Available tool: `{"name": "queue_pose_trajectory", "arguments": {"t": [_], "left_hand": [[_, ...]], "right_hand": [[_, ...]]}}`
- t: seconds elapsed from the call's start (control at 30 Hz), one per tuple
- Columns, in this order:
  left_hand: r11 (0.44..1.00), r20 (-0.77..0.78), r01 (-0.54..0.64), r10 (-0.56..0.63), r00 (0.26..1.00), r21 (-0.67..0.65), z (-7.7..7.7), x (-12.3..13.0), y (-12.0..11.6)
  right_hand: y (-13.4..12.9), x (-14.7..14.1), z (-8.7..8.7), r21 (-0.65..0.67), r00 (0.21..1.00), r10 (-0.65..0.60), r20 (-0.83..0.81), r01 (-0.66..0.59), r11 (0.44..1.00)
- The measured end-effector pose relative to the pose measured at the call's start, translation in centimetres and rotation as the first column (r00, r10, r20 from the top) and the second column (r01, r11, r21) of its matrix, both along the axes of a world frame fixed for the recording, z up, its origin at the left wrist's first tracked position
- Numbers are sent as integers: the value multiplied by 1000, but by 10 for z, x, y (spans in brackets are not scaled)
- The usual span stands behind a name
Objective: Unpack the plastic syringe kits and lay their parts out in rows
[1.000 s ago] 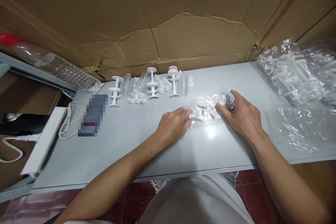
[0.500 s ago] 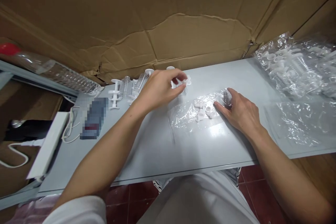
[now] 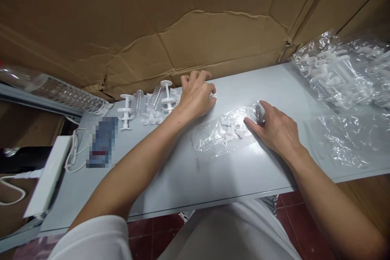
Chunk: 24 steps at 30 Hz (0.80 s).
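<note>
My left hand (image 3: 196,95) is at the back of the table, its index finger and thumb curled round a small white plastic part (image 3: 212,95), mostly hidden by the fingers. My right hand (image 3: 278,128) holds the mouth end of a clear plastic bag (image 3: 207,140), thumb in front and fingers behind. Several small white plastic fittings (image 3: 229,132) lie inside the bag, which rests flat. Left of my left hand stand white stepped plastic pieces, one a spindle with discs (image 3: 125,112), and ribbed clear bottles (image 3: 138,103). Small white caps (image 3: 151,119) lie in front of them.
Filled clear bags of white parts (image 3: 341,73) are heaped at the right, with flat bags (image 3: 350,142) before them. A cardboard sheet (image 3: 219,44) walls the back. At left are a large plastic bottle (image 3: 67,91), a blurred-out item (image 3: 103,142), a cable and a white power strip (image 3: 48,176).
My left hand has turned palm-down and shifted slightly, its fingers now further over the white part. My right hand keeps its hold on the bag. The view has shifted a little.
</note>
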<state>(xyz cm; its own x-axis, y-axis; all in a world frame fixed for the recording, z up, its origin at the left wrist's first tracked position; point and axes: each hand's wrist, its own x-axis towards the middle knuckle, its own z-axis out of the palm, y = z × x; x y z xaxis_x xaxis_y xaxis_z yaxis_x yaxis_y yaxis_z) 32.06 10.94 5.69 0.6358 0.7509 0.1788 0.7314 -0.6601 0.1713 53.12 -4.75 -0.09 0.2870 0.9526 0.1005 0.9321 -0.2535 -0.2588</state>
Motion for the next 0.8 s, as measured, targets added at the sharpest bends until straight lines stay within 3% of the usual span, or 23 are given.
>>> {"name": "queue_pose_trajectory", "arguments": {"t": [0.13,0.2,0.27,0.37,0.47,0.6,0.8], "left_hand": [[999,130,-34,37,991,-23,28,-22,-25],[989,168,-48,71,983,-138,40,-50,-42],[953,117,-48,87,989,-300,43,-82,-57],[852,59,-29,70,996,-522,29,-115,-76],[791,195,29,115,974,-611,2,-114,-90],[801,441,179,117,890,-572,-29,-87,-104],[866,507,238,20,862,-439,-54,-58,-111]], "right_hand": [[0,0,0,-19,1000,0,7,1,1000],[-1,1,0,-20,1000,-1,15,1,1000],[-1,1,0,-22,1000,-4,16,5,1000],[-1,0,1,-32,1000,-9,2,9,999],[-2,0,1,-12,1000,-20,-17,20,1000],[-2,-1,2,6,998,-45,-32,45,999],[-2,-2,-1,-2,999,-51,4,51,999]]}}
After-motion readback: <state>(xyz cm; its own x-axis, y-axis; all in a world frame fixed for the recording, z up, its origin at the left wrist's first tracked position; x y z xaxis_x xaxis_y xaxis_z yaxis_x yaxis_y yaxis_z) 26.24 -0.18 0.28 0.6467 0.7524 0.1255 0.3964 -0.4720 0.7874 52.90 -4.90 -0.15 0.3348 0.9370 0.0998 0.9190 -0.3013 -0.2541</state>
